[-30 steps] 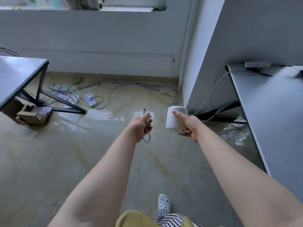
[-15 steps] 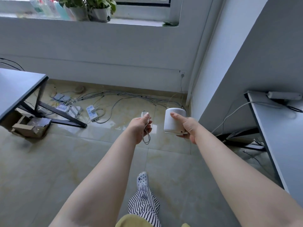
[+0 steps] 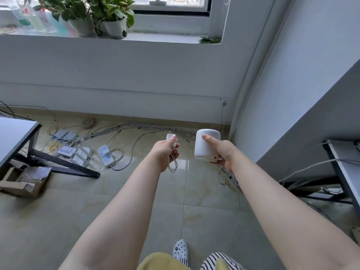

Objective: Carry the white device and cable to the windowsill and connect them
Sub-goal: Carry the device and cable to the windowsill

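Observation:
My right hand (image 3: 222, 152) grips the white device (image 3: 204, 147), a round upright cylinder, with the thumb across its front. My left hand (image 3: 164, 152) is closed on the white cable (image 3: 173, 162); its plug end sticks up above my thumb and a loop hangs below my fingers. The two are held apart in the air, a hand's width between them, over the tiled floor. The windowsill (image 3: 167, 38) runs along the top of the view, above the white wall ahead of me.
Potted plants (image 3: 105, 18) and bottles (image 3: 31, 18) stand on the left part of the sill. Power strips (image 3: 105, 154) and loose cables lie on the floor by the wall. A dark desk (image 3: 13, 137) is at left with a cardboard box (image 3: 25, 182) under it; another desk (image 3: 348, 168) at right.
The view has tilted up and moved closer to the wall, so the windowsill and plants now show fully. Both hands keep their hold on the cable and device.

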### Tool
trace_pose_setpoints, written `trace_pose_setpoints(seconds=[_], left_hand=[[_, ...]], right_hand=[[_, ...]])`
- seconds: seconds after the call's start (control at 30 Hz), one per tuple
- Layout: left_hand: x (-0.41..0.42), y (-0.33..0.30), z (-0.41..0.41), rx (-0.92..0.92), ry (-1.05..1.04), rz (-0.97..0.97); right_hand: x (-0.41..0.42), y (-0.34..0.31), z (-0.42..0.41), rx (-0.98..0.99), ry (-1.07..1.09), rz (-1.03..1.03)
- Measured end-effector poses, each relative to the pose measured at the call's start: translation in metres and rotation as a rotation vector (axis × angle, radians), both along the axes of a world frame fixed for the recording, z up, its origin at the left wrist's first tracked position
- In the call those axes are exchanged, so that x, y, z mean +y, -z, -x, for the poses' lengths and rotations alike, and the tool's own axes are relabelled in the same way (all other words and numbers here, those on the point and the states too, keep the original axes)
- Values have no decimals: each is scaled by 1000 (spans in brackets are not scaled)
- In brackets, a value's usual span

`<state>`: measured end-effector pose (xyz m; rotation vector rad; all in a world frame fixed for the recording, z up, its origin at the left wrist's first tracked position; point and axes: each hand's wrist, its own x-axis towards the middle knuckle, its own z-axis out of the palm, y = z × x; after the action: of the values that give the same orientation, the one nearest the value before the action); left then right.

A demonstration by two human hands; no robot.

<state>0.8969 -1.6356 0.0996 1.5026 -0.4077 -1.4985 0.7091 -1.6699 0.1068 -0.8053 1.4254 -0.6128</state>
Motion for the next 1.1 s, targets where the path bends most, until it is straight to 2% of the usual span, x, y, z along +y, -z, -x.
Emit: trace_pose_setpoints(seconds=[0.33,0.77,1.1], left_hand=[[-109,5,-43,-7,-19,-17],[-323,-2,-80,-20,-29,-2],[-430,-6,-126,3,-51,25]], right_hand=[[-114,2,-45,-7,-37,-6],[-333,5,-80,2,-75,-1],[-447,-8,-128,-5,-141,2]])
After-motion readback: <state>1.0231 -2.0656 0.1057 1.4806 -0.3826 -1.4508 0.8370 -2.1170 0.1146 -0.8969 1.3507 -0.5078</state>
